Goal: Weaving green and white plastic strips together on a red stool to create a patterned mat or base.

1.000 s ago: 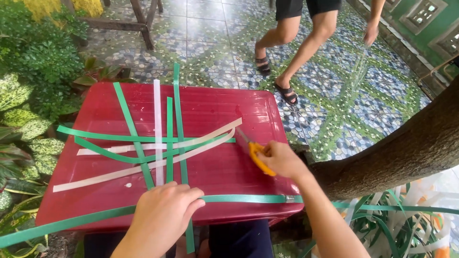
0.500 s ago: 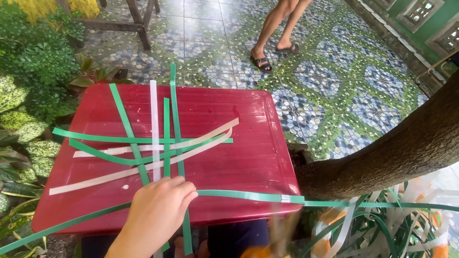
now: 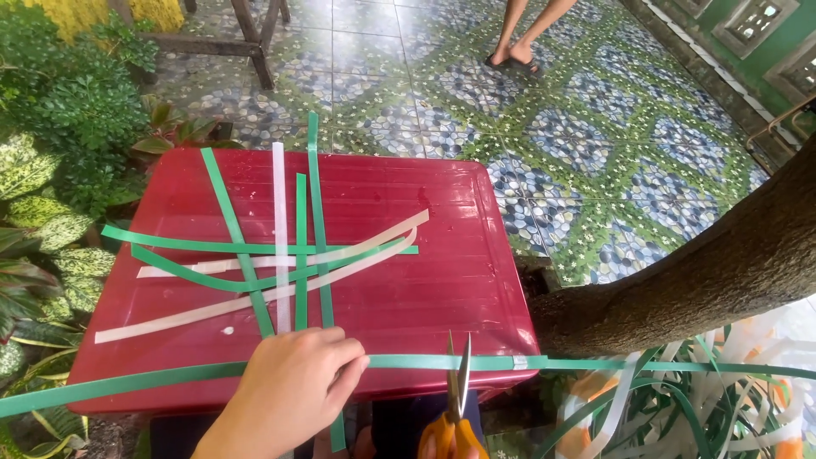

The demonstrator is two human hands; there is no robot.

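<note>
I count 1 red worktop, 1 pair of orange-handled scissors, 3 white strips, about 7 green strips.

free: red table right half | blocked: crossed strips left, tree trunk right

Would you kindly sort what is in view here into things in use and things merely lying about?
In use:
left hand
long green plastic strip
orange-handled scissors
woven green and white strips
red plastic table

Lying about:
heap of spare strips
tree trunk
leafy plants
</note>
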